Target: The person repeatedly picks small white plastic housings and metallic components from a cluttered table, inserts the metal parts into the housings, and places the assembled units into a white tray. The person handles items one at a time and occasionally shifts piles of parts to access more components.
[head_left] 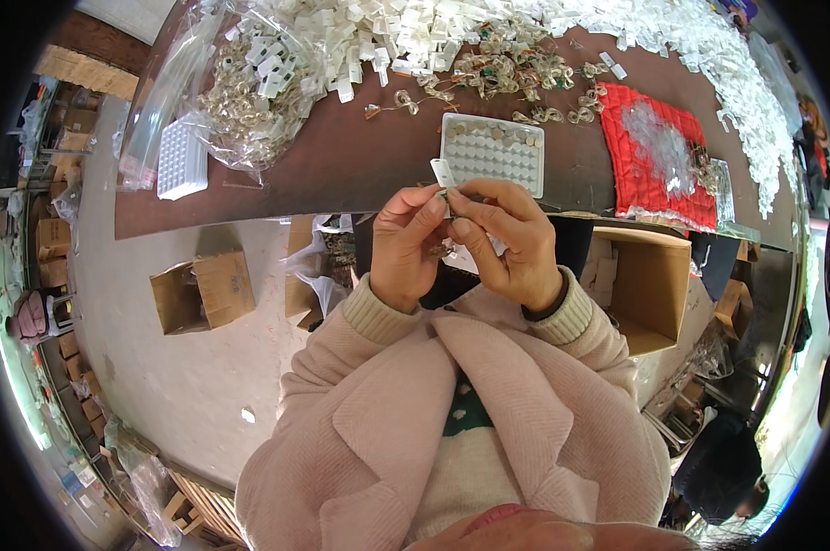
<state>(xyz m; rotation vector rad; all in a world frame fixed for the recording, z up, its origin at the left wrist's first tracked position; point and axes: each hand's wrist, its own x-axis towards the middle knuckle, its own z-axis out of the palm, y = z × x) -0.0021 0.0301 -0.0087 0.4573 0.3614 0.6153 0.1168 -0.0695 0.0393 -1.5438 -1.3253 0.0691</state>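
My left hand [409,241] and my right hand [514,237] meet just off the near edge of the table, with fingers pinched together. Between the fingertips stands a small white plastic case [443,172], its upper end sticking up. Both hands appear to grip its lower part, which the fingers mostly hide. Some thin clear wire shows below the fingers, partly covered. Right behind my hands a white dimpled tray [495,169] lies on the table, with small round silver discs in its far pockets.
Across the brown table [342,174] lie a heap of white plastic cases [397,37] and coiled wire bundles [502,69]. A clear bag [254,119] and stacked white trays [184,158] sit left, a red quilted cloth [631,174] right. Cardboard boxes [649,285] stand below.
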